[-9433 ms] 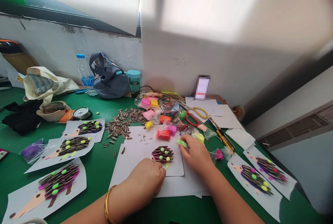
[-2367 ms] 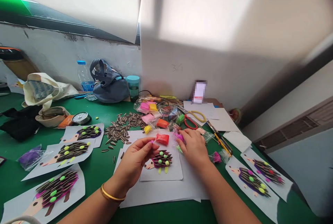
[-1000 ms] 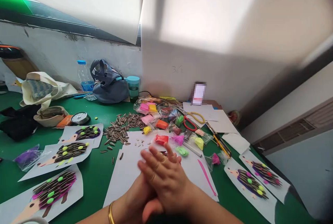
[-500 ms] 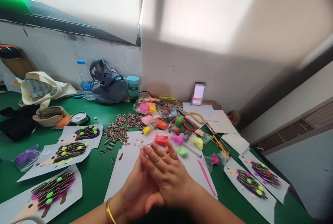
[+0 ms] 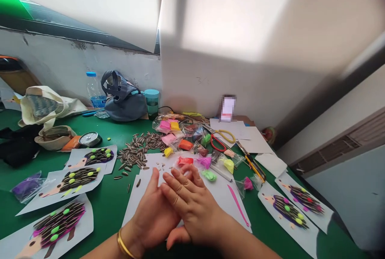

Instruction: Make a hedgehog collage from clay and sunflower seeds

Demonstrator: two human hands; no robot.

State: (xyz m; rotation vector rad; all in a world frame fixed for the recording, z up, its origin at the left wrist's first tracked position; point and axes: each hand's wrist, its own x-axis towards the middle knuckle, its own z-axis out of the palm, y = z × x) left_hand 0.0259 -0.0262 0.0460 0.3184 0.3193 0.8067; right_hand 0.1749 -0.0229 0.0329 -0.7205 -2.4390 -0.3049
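My left hand (image 5: 155, 217) is palm up, with its thumb raised and a gold bangle at the wrist. Across its palm lies my right hand (image 5: 192, 206), fingers extended and pressed against it. Whatever may be between the palms is hidden. Both hands are over white paper (image 5: 224, 206) that bears a pink strip (image 5: 238, 204). Just beyond the fingertips are lumps of red clay (image 5: 184, 161), purple clay (image 5: 205, 162) and green clay (image 5: 208, 175). A pile of striped seeds (image 5: 135, 152) sits to the left of them.
Hedgehog pictures (image 5: 61, 225) lie at the left, others (image 5: 287, 211) at the right. Behind are red-handled scissors (image 5: 218, 143), a cutter (image 5: 255, 166), a blue bag (image 5: 126, 104), a lidded cup (image 5: 152, 104) and a water bottle (image 5: 96, 96). A phone (image 5: 227, 108) leans against the wall.
My left thumb has lifted away from my right hand, and the palms have shifted against each other. The view has moved slightly.
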